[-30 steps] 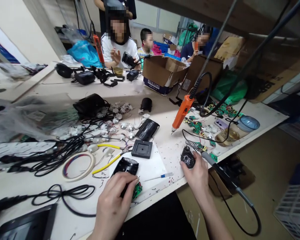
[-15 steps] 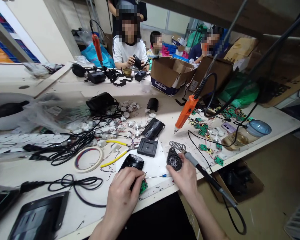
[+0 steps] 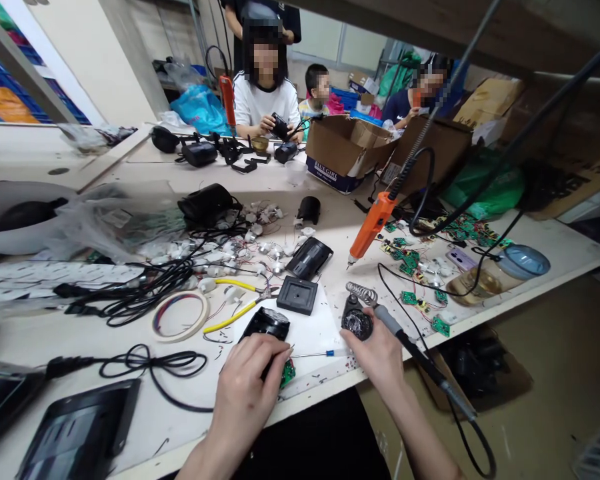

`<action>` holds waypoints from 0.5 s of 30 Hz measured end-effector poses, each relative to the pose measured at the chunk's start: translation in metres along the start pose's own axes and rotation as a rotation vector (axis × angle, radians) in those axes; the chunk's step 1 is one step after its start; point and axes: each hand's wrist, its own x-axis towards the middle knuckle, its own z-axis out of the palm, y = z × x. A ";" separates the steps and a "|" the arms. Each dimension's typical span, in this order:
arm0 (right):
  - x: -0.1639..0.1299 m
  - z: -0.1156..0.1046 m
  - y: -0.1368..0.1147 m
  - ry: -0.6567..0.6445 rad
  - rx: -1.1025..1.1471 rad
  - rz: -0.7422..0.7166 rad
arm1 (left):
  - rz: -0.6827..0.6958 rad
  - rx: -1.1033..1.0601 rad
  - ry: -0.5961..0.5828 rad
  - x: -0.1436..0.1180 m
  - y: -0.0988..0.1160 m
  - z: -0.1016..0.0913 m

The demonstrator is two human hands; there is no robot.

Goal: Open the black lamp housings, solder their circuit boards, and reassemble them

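My left hand (image 3: 253, 373) is closed, its fingers curled over a black plastic housing (image 3: 270, 321) and the thumb and index tips pressed together. A corner of a green circuit board (image 3: 288, 375) shows below the thumb; what lies under the palm is hidden. My right hand (image 3: 380, 350) grips the round black base of a soldering iron stand (image 3: 357, 323) between thumb and fingers. Above it is the stand's metal coil (image 3: 361, 292), with the grey-handled soldering iron (image 3: 391, 323) slanting down to the right. Between my hands lies a thin rod with a blue end (image 3: 329, 353).
An orange electric screwdriver (image 3: 373, 227) hangs above the bench. Yellow-handled pliers (image 3: 230, 320), a tape roll (image 3: 155, 323) and a black square part (image 3: 297, 295) lie nearby. Circuit boards (image 3: 409, 261) are scattered right, near a bottle (image 3: 480, 280). Co-workers sit opposite.
The view has shifted slightly. My right hand has moved a little to the right, with the stand's base tilting and shifting right with it. My left hand keeps its grip.
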 end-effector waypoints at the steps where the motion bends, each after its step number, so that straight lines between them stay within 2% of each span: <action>1: 0.000 0.001 -0.004 -0.027 -0.007 0.002 | -0.003 0.002 0.003 0.000 0.000 0.000; 6: 0.000 0.005 -0.021 -0.063 0.000 -0.028 | -0.011 0.003 -0.001 0.001 0.001 -0.002; 15: -0.009 0.015 -0.030 0.074 -0.040 -0.131 | -0.043 -0.024 -0.033 -0.004 -0.005 -0.002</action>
